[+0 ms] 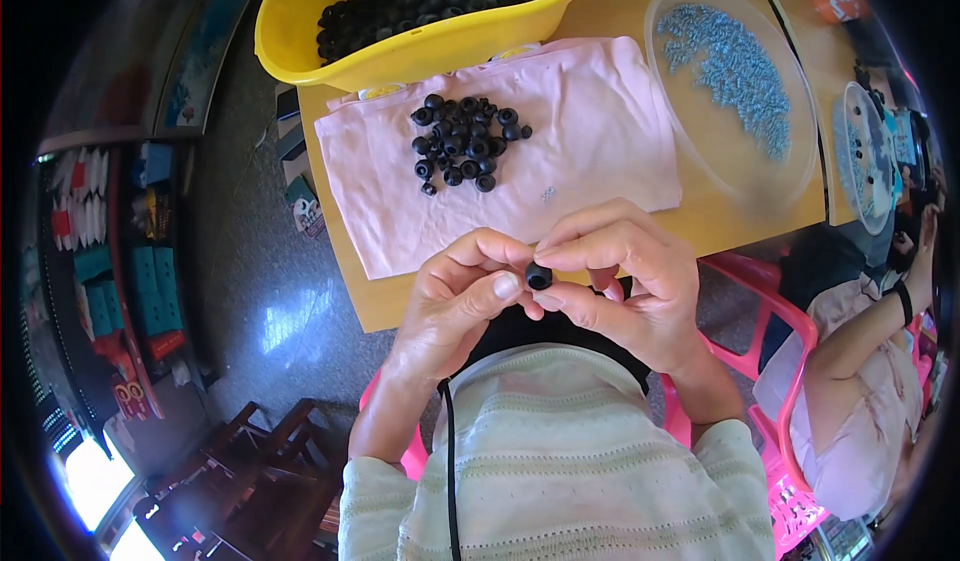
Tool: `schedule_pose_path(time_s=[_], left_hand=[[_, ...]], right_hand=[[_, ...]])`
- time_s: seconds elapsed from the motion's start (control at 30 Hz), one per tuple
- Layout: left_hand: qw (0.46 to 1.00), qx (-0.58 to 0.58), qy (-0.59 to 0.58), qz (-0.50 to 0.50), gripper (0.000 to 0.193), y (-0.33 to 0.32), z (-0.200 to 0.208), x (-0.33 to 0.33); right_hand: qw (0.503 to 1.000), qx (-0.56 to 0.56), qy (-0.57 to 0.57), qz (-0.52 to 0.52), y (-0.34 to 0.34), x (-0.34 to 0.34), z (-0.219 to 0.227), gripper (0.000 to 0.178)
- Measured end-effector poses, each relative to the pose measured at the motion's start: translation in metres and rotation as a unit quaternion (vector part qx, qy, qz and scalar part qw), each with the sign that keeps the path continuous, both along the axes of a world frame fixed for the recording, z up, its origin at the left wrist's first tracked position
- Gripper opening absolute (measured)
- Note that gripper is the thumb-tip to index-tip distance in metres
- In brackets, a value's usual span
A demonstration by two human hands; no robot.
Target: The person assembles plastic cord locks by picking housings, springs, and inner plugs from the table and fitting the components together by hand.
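Just past the table's near edge, a small round black piece (538, 276) with a hole in its face sits between my hands. The thumb and fingertips of my right hand (640, 271) pinch it from the right. My left hand (455, 301) is closed in a pinch, its thumb and fingertips touching the piece from the left. A loose heap of similar black pieces (466, 141) rests on a pink cloth (365, 191) beyond my hands. A few tiny pale bits (548, 195) lie on the cloth nearer to me.
A yellow tub (430, 51) full of black pieces stands at the cloth's far edge. To its right, a clear round tray (690, 151) holds many tiny light-blue pieces. Another person (850, 361) sits on a pink chair at right, near a second round tray (868, 161).
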State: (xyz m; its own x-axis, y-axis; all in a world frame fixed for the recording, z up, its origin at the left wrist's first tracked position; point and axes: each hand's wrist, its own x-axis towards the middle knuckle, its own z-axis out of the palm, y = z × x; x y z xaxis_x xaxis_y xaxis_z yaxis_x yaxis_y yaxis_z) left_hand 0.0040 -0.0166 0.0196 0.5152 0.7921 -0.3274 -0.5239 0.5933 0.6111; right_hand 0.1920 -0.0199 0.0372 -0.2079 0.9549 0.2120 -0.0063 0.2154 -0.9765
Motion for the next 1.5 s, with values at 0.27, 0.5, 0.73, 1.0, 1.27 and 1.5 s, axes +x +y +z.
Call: schedule_pose_path(time_s=[0.27, 0.5, 0.73, 1.0, 1.27, 1.5], left_hand=[[0.998, -0.036, -0.044, -0.033, 0.022, -0.004, -0.011, -0.005], [1.000, 0.017, 0.018, 0.006, 0.018, 0.001, -0.016, -0.008], [0.998, 0.006, 0.044, 0.052, 0.017, 0.005, -0.020, -0.009], [0.994, 0.011, 0.059, 0.086, 0.016, 0.009, -0.020, -0.004], [0.991, 0.048, 0.085, 0.089, 0.017, 0.007, -0.016, -0.001], [0.974, 0.165, 0.134, 0.078, 0.021, -0.005, -0.020, -0.002]], right_hand=[[0.999, 0.031, -0.029, -0.007, -0.010, 0.000, -0.012, 0.024], [0.972, -0.045, -0.211, -0.096, 0.010, 0.015, -0.031, 0.019], [0.961, 0.077, -0.251, -0.089, 0.033, 0.011, -0.049, 0.018], [0.976, -0.019, -0.207, -0.062, 0.027, 0.011, -0.020, 0.020], [0.959, 0.157, -0.233, -0.036, 0.022, 0.000, -0.006, 0.022], [0.920, 0.211, -0.330, -0.010, 0.010, 0.004, 0.002, 0.021]])
